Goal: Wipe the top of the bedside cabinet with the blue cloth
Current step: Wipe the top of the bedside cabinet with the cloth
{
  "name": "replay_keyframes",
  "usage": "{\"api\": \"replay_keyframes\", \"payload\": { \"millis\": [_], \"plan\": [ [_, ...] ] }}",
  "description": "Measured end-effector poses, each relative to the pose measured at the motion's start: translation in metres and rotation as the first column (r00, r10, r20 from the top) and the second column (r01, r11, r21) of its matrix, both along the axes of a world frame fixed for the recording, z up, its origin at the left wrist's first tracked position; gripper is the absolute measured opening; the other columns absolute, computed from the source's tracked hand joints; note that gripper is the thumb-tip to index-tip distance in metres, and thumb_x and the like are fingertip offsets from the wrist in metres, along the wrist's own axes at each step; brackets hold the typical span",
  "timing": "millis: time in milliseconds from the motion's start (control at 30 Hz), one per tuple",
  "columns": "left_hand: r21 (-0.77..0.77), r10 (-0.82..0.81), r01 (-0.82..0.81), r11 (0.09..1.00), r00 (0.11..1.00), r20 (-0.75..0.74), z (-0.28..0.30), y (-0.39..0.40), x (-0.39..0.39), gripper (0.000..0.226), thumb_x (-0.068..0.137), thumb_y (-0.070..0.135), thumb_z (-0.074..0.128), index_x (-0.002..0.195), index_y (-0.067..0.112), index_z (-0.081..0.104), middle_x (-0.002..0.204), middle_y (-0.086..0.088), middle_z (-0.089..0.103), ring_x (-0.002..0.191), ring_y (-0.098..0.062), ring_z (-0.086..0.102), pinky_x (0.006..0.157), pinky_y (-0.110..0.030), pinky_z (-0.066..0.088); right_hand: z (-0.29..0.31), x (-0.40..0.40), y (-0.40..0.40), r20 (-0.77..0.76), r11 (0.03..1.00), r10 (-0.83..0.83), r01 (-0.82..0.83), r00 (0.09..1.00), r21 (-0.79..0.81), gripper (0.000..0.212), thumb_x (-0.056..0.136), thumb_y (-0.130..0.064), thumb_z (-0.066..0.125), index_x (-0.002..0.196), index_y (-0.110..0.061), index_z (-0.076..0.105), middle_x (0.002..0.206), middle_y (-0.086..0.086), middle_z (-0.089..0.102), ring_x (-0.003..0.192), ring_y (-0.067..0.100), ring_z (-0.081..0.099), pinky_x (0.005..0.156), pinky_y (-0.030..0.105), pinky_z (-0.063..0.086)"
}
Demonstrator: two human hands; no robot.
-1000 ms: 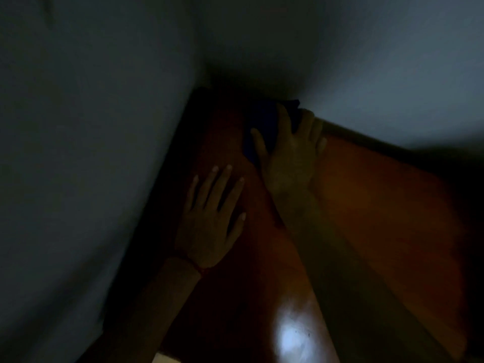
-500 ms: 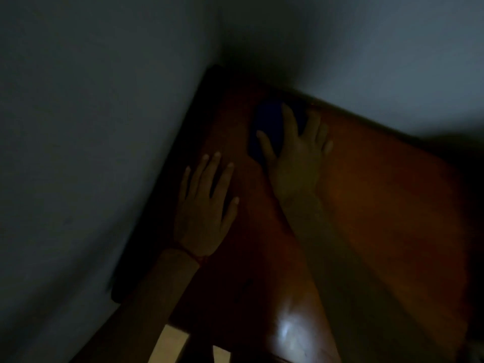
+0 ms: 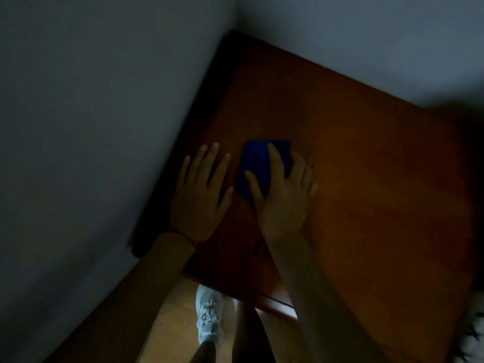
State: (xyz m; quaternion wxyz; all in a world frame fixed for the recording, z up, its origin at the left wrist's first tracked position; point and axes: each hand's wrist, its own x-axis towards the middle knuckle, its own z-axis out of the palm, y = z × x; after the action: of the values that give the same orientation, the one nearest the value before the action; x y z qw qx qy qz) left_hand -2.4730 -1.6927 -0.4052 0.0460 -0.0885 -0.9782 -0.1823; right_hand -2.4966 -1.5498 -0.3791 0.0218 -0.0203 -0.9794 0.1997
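Note:
The room is dim. The bedside cabinet's reddish-brown wooden top [image 3: 366, 192] fills the middle and right of the view, set into a wall corner. A folded blue cloth [image 3: 255, 163] lies on its left half. My right hand [image 3: 282, 195] presses flat on the cloth with straight, spread fingers covering its right part. My left hand [image 3: 200, 195] rests flat on the wood just left of the cloth, fingers straight, close to the cabinet's left edge. It has a red string at the wrist.
Pale walls [image 3: 91, 127] meet at the corner behind the cabinet, tight against its left and back edges. Below the cabinet's front edge I see a light wooden floor [image 3: 172, 318] and a white sneaker [image 3: 209, 315]. Something pale and patterned [image 3: 474, 328] shows at the lower right.
My right hand has pulled the cloth from the back corner toward the front, level with my left hand. The view has tilted down, showing the floor and shoe.

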Motion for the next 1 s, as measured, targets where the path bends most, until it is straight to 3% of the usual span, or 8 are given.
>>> {"api": "replay_keyframes", "payload": {
  "millis": [133,267,367,467,600,700,900,1000],
  "plan": [
    [0.024,0.005,-0.005,1.000,0.999,-0.033,0.003,-0.007,0.010,0.050,0.093,0.030,0.040,0.136,0.004,0.038,0.140,-0.026,0.039,0.131,-0.033,0.026,0.108,-0.048,0.017,0.000,-0.011,-0.007,-0.043,0.998,0.004,-0.001,0.999,0.065,0.054,0.083,-0.053,0.047,0.124,-0.019,0.052,0.122,0.018,0.054,0.107,0.031,0.046,0.085,0.044,0.035],
    [0.055,0.049,-0.045,0.997,0.997,-0.062,0.007,-0.016,0.038,0.051,0.092,0.029,0.042,0.134,0.001,0.041,0.140,-0.025,0.039,0.132,-0.033,0.025,0.108,-0.047,0.015,0.001,-0.045,-0.021,0.030,0.995,-0.093,0.092,0.995,0.043,0.058,0.088,-0.054,0.044,0.136,-0.023,0.037,0.137,0.014,0.040,0.118,0.029,0.038,0.093,0.041,0.025],
    [0.054,0.068,-0.065,0.996,0.995,-0.066,0.002,-0.026,0.067,0.049,0.091,0.028,0.043,0.134,0.003,0.040,0.139,-0.026,0.040,0.131,-0.034,0.026,0.108,-0.045,0.014,-0.004,0.012,-0.029,-0.075,0.997,-0.072,0.075,0.995,0.037,0.054,0.085,-0.051,0.048,0.129,-0.020,0.047,0.128,0.018,0.049,0.111,0.033,0.046,0.087,0.044,0.034],
    [0.023,0.076,-0.075,0.997,0.996,-0.054,-0.002,-0.033,0.091,0.048,0.092,0.029,0.040,0.135,0.006,0.036,0.140,-0.025,0.039,0.132,-0.033,0.026,0.108,-0.046,0.015,-0.004,0.084,-0.032,-0.018,0.997,0.001,0.000,1.000,0.075,0.052,0.083,-0.052,0.045,0.125,-0.021,0.049,0.123,0.018,0.054,0.110,0.031,0.042,0.084,0.046,0.041],
    [0.041,0.082,-0.079,0.996,0.994,-0.068,-0.002,-0.033,0.103,0.049,0.092,0.028,0.041,0.135,0.005,0.037,0.141,-0.025,0.038,0.132,-0.033,0.025,0.109,-0.048,0.014,-0.003,0.056,-0.040,-0.073,0.995,0.016,-0.009,0.997,0.098,0.052,0.083,-0.052,0.048,0.122,-0.017,0.054,0.118,0.019,0.056,0.102,0.032,0.049,0.084,0.041,0.030],
    [0.048,0.077,-0.074,0.996,0.994,-0.072,-0.004,-0.034,0.104,0.050,0.092,0.029,0.041,0.136,0.005,0.039,0.141,-0.024,0.038,0.133,-0.033,0.025,0.109,-0.047,0.014,0.000,0.021,-0.052,0.007,0.997,-0.032,0.031,0.999,0.071,0.056,0.087,-0.051,0.047,0.133,-0.019,0.043,0.132,0.017,0.045,0.113,0.032,0.043,0.090,0.040,0.024],
    [0.020,0.048,-0.046,0.999,0.993,-0.110,-0.009,-0.037,0.105,0.049,0.092,0.026,0.039,0.135,0.003,0.037,0.140,-0.026,0.040,0.131,-0.034,0.026,0.108,-0.046,0.014,-0.001,0.132,-0.045,-0.012,0.997,0.050,-0.050,0.999,0.051,0.053,0.083,-0.052,0.044,0.126,-0.021,0.048,0.125,0.017,0.052,0.110,0.027,0.039,0.085,0.039,0.029],
    [0.024,0.044,-0.042,0.999,0.992,-0.117,-0.009,-0.037,0.107,0.048,0.091,0.022,0.038,0.134,0.001,0.041,0.138,-0.027,0.042,0.130,-0.034,0.026,0.108,-0.045,0.013,-0.003,0.131,-0.041,-0.016,0.993,0.086,-0.084,0.996,0.086,0.053,0.082,-0.053,0.044,0.122,-0.020,0.052,0.120,0.017,0.056,0.104,0.026,0.040,0.083,0.038,0.032]
  ]
}}
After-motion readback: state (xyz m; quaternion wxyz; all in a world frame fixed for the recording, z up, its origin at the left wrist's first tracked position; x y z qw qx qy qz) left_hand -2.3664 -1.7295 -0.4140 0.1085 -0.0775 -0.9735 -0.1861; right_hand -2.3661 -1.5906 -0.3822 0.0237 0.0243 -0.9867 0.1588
